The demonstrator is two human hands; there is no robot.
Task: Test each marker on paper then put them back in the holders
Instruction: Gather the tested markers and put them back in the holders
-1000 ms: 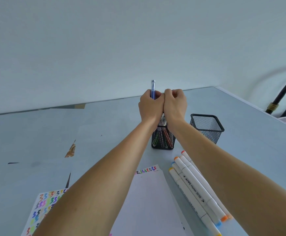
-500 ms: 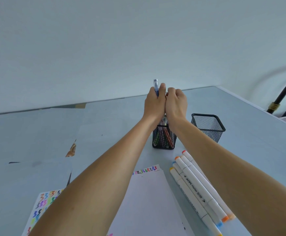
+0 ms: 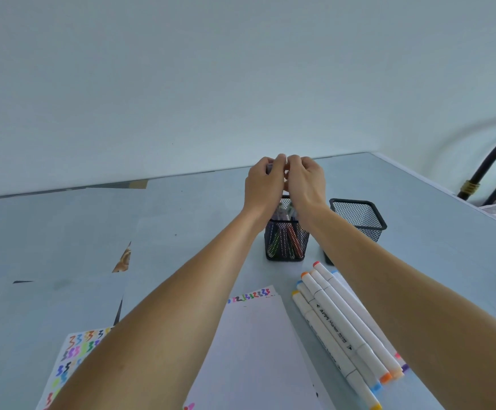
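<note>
Above the full holder (image 3: 286, 242), toward the table's (image 3: 63, 232) far edge, both hands met.
Left hand (image 3: 266, 184) and right hand (image 3: 305, 183) curled their fingers together around a marker (image 3: 282, 157), mostly hidden, only its pale tip showing. An empty holder (image 3: 357, 218) stood just right; loose markers (image 3: 344, 332) lay beside the paper (image 3: 255, 350) near the front edge.

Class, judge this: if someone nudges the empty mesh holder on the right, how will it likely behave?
The empty holder is thin open mesh, so probably light and easy to slide. Standing tall with nothing inside, it may tip if pushed near the rim. Its square base probably stops any rolling.
</note>
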